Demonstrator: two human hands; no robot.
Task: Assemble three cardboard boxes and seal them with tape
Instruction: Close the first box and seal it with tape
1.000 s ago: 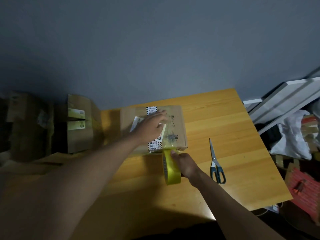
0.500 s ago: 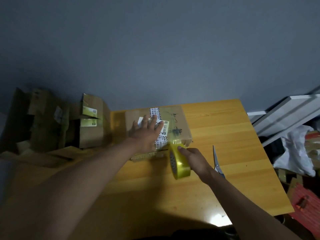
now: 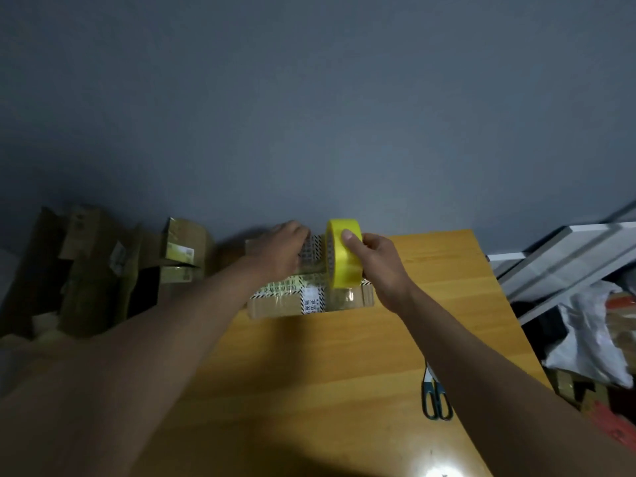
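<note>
A flat brown cardboard box (image 3: 275,306) with black-and-white printed tape lies on the wooden table (image 3: 327,373) near its far edge. My right hand (image 3: 377,266) grips a yellow tape roll (image 3: 344,253), held upright above the far part of the box. A clear strip of tape runs from the roll down over the box's near edge. My left hand (image 3: 278,251) rests on the far left part of the box top, its fingers curled at the far edge; the fingertips are blurred.
Scissors (image 3: 435,395) with dark handles lie on the table under my right forearm. Several folded and open cardboard boxes (image 3: 103,266) pile up at the left. White boards (image 3: 568,256) and bags (image 3: 592,335) crowd the floor at the right.
My right hand has carried the tape roll from the box's near edge up and over to the far side. My left hand has slid to the far edge of the box.
</note>
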